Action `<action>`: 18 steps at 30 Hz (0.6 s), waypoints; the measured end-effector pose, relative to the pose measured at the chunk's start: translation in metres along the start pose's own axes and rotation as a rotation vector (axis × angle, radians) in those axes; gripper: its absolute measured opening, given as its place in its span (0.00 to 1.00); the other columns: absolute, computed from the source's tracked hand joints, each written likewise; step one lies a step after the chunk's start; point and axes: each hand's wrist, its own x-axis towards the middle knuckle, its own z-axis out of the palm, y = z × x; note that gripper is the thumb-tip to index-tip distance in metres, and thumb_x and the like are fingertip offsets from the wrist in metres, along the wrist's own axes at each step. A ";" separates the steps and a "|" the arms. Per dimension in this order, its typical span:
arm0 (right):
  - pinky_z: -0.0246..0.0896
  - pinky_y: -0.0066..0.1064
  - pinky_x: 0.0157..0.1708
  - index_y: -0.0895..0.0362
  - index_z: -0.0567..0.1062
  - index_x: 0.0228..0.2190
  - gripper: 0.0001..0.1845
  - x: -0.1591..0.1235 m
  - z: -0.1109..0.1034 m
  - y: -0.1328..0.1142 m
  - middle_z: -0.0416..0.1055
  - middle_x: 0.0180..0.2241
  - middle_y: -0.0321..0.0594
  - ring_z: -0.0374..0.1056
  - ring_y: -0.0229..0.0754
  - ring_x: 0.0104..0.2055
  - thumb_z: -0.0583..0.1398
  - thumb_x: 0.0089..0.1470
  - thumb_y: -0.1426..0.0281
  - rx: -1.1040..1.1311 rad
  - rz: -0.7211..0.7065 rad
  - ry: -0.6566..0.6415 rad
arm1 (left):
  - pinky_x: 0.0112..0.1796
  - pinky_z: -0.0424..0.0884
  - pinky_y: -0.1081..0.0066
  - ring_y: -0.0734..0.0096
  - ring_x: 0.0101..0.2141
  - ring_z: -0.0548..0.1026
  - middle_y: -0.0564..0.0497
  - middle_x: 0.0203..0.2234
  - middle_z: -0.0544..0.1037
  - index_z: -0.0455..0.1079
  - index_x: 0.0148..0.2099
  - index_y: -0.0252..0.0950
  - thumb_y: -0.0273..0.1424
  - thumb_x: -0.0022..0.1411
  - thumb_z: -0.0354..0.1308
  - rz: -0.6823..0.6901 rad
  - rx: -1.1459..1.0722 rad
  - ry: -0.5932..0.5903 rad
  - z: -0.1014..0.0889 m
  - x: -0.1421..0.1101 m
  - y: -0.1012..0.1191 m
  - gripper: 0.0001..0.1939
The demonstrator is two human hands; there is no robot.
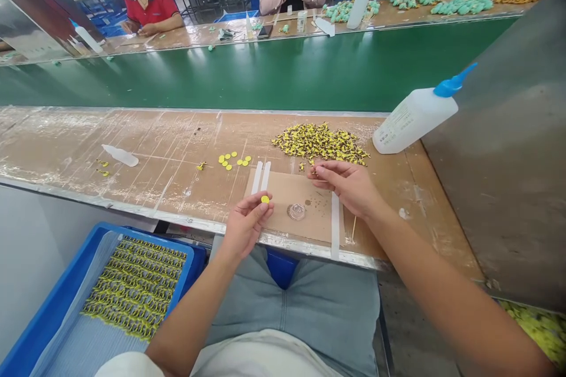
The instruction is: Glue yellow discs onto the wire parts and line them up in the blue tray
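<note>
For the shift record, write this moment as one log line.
left hand: holds yellow disc | right hand: beside pile, grip unclear | dish: on cardboard | more discs: beyond left hand

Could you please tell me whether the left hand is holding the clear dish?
No, the left hand holds a yellow disc, and the dish sits on the cardboard.

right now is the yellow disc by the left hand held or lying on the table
Held: the yellow disc sits at the left hand's thumb and fingertips, while other yellow discs lie on the table.
</note>
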 end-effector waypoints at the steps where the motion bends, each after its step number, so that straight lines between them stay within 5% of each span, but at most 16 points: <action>1: 0.80 0.29 0.35 0.55 0.84 0.34 0.23 -0.007 0.001 0.002 0.81 0.35 0.42 0.79 0.43 0.38 0.77 0.41 0.53 -0.043 -0.012 0.006 | 0.41 0.79 0.79 0.73 0.36 0.83 0.46 0.41 0.84 0.82 0.43 0.35 0.29 0.47 0.79 0.013 -0.003 -0.006 0.001 0.004 -0.002 0.20; 4: 0.78 0.28 0.30 0.54 0.85 0.33 0.20 -0.025 0.005 0.012 0.81 0.33 0.41 0.77 0.42 0.34 0.76 0.43 0.54 -0.171 -0.111 0.082 | 0.42 0.79 0.76 0.72 0.36 0.83 0.46 0.40 0.84 0.82 0.43 0.35 0.30 0.46 0.79 0.046 -0.013 -0.029 0.002 0.013 -0.008 0.20; 11: 0.80 0.36 0.37 0.52 0.85 0.34 0.14 -0.050 0.019 0.037 0.82 0.35 0.41 0.78 0.44 0.33 0.74 0.48 0.58 -0.301 -0.302 0.225 | 0.40 0.80 0.78 0.74 0.34 0.83 0.46 0.39 0.84 0.83 0.43 0.36 0.30 0.49 0.77 0.037 -0.034 -0.064 0.002 0.016 -0.011 0.17; 18: 0.77 0.37 0.38 0.50 0.84 0.37 0.08 -0.052 0.022 0.040 0.81 0.38 0.42 0.77 0.45 0.37 0.67 0.59 0.61 -0.590 -0.547 0.179 | 0.41 0.79 0.76 0.72 0.36 0.83 0.45 0.41 0.84 0.83 0.44 0.35 0.32 0.49 0.78 0.020 -0.064 -0.063 0.002 0.017 -0.011 0.19</action>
